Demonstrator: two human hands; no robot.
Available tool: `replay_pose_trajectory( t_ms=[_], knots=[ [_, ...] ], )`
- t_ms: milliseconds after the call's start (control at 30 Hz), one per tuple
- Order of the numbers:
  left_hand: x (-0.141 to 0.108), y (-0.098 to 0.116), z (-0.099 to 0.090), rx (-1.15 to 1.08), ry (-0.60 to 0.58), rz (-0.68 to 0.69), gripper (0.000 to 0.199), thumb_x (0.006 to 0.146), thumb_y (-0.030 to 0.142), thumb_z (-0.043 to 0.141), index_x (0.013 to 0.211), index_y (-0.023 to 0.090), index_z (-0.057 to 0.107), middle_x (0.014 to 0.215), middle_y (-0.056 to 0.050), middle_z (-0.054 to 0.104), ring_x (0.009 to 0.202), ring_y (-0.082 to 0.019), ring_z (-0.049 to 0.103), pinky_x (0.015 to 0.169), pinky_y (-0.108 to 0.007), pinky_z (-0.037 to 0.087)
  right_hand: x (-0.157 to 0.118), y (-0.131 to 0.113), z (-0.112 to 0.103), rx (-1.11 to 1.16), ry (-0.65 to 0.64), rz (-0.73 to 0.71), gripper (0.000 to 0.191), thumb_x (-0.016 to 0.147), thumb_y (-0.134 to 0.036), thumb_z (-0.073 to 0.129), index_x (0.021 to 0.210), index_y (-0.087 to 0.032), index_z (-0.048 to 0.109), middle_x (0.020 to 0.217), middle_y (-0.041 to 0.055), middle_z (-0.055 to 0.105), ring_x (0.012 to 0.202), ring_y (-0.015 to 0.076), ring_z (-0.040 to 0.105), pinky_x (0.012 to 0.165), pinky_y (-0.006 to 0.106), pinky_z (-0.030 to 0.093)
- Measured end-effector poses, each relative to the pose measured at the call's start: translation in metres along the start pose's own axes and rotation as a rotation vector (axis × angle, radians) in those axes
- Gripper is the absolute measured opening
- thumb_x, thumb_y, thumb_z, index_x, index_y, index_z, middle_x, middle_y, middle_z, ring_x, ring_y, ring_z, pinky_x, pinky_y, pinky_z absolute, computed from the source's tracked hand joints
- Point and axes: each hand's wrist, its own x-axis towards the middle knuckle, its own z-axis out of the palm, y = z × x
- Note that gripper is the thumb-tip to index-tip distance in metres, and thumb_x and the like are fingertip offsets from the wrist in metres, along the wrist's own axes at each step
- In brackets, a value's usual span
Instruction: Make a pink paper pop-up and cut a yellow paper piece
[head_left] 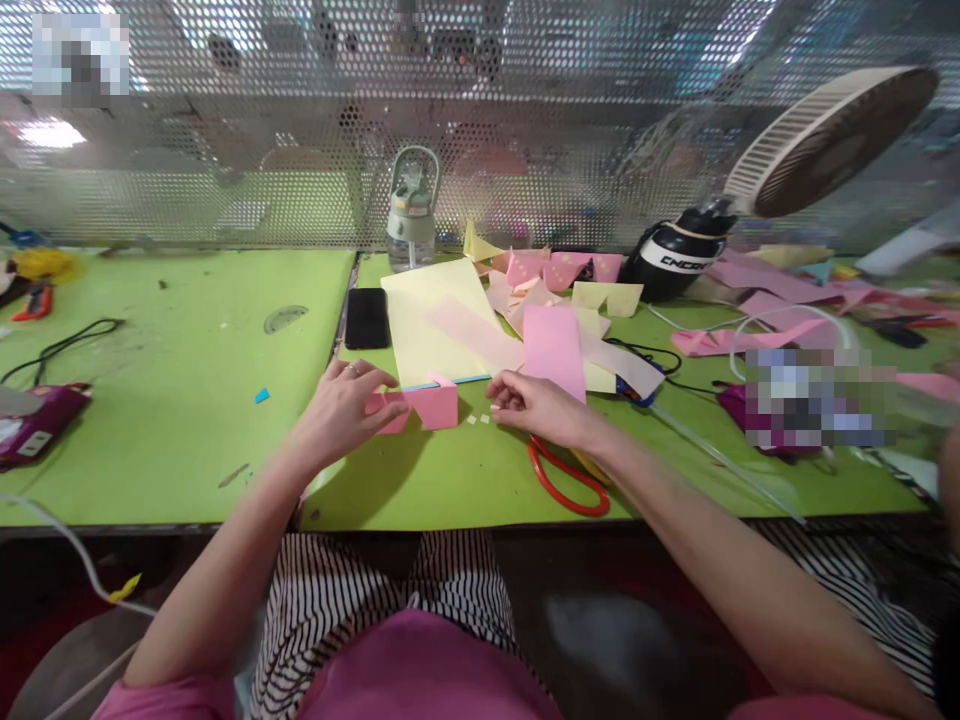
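Observation:
A cut strip of pink paper lies near the table's front, and my left hand has its thumb and fingers closed on the left end. To the right, my right hand is held with curled fingers near two tiny pale pieces; whether it pinches anything is too small to tell. Behind the hands lies a large pale yellow sheet with a blue edge along its front. A pink rectangle of paper rests behind my right wrist. Red-handled scissors lie partly under my right forearm.
On the green table are a black phone, a water bottle and a heap of paper scraps. A fan stands at the back right. Cables and a purple pouch lie at the right.

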Motion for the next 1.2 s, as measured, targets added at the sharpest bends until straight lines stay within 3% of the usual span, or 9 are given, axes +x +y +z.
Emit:
replay_pose_trajectory(
  t_ms=[100, 233, 367, 567, 733, 833, 967, 1067, 1200],
  knots=[
    [0.005, 0.001, 0.003, 0.036, -0.059, 0.042, 0.019, 0.093, 0.036, 0.060, 0.090, 0.020, 0.071, 0.101, -0.008, 0.070, 0.096, -0.025, 0.059, 0.097, -0.044, 0.041, -0.008, 0.000, 0.003, -0.006, 0.003, -0.015, 0.013, 0.082, -0.023, 0.062, 0.094, -0.023, 0.059, 0.081, 0.0027, 0.069, 0.075, 0.0180, 0.064, 0.067, 0.032, 0.050],
    [0.024, -0.003, -0.012, -0.036, 0.063, 0.081, 0.020, 0.094, 0.034, 0.057, 0.088, 0.021, 0.071, 0.093, -0.004, 0.070, 0.091, -0.021, 0.059, 0.095, -0.040, 0.040, -0.015, 0.003, 0.003, 0.002, 0.013, -0.026, 0.011, 0.084, -0.026, 0.061, 0.094, -0.023, 0.059, 0.083, 0.0029, 0.068, 0.076, 0.0180, 0.064, 0.067, 0.032, 0.050],
    [0.071, -0.006, -0.024, -0.004, 0.098, 0.013, 0.022, 0.093, 0.035, 0.058, 0.090, 0.019, 0.073, 0.095, -0.005, 0.069, 0.092, -0.021, 0.058, 0.096, -0.040, 0.039, -0.020, 0.002, 0.004, 0.003, 0.002, -0.031, 0.011, 0.084, -0.025, 0.060, 0.095, -0.022, 0.059, 0.084, 0.0032, 0.068, 0.076, 0.0173, 0.064, 0.067, 0.030, 0.050],
    [0.126, -0.007, -0.005, 0.035, -0.023, -0.070, 0.026, 0.089, 0.039, 0.064, 0.101, 0.017, 0.072, 0.111, -0.012, 0.066, 0.111, -0.033, 0.053, 0.098, -0.048, 0.039, -0.024, -0.005, 0.016, -0.030, -0.030, -0.049, 0.011, 0.085, -0.022, 0.060, 0.096, -0.021, 0.059, 0.081, 0.0026, 0.069, 0.073, 0.0172, 0.065, 0.066, 0.031, 0.050],
    [0.094, 0.004, -0.009, 0.050, 0.190, -0.049, 0.034, 0.093, 0.033, 0.058, 0.124, 0.019, 0.063, 0.130, -0.013, 0.058, 0.119, -0.031, 0.050, 0.103, -0.047, 0.037, -0.023, -0.012, 0.024, -0.052, -0.052, -0.072, 0.014, 0.085, -0.020, 0.059, 0.099, -0.022, 0.060, 0.088, 0.0033, 0.072, 0.075, 0.0169, 0.066, 0.067, 0.030, 0.050],
    [0.057, 0.019, -0.009, 0.075, 0.068, 0.025, 0.024, 0.096, 0.028, 0.053, 0.113, 0.018, 0.067, 0.115, -0.009, 0.067, 0.108, -0.027, 0.057, 0.102, -0.046, 0.039, -0.020, -0.016, 0.021, -0.082, -0.050, -0.081, 0.017, 0.085, -0.019, 0.058, 0.101, -0.024, 0.061, 0.096, 0.0019, 0.074, 0.076, 0.0160, 0.066, 0.069, 0.030, 0.050],
    [0.012, 0.049, 0.018, 0.121, -0.139, 0.122, 0.028, 0.100, 0.020, 0.043, 0.110, 0.015, 0.069, 0.112, -0.011, 0.071, 0.106, -0.027, 0.059, 0.098, -0.042, 0.044, -0.025, -0.013, 0.010, -0.179, 0.040, -0.051, 0.017, 0.089, -0.025, 0.056, 0.104, -0.023, 0.064, 0.102, 0.0037, 0.075, 0.084, 0.0192, 0.067, 0.074, 0.032, 0.048],
    [-0.010, 0.069, 0.044, 0.123, -0.192, 0.191, 0.050, 0.099, 0.043, 0.051, 0.137, 0.011, 0.054, 0.134, -0.017, 0.061, 0.118, -0.031, 0.054, 0.101, -0.043, 0.044, -0.038, -0.007, 0.005, -0.272, 0.117, -0.025, 0.015, 0.089, -0.028, 0.056, 0.099, -0.022, 0.065, 0.096, 0.0056, 0.074, 0.081, 0.0210, 0.067, 0.072, 0.033, 0.047],
    [-0.027, 0.082, 0.059, 0.190, -0.236, 0.198, 0.083, 0.087, 0.074, 0.048, 0.138, 0.008, 0.052, 0.141, -0.019, 0.056, 0.123, -0.037, 0.049, 0.100, -0.047, 0.043, -0.052, 0.002, 0.010, -0.378, 0.163, -0.036, 0.015, 0.091, -0.029, 0.056, 0.098, -0.022, 0.068, 0.095, 0.0067, 0.073, 0.080, 0.0219, 0.067, 0.074, 0.035, 0.050]
  ],
)
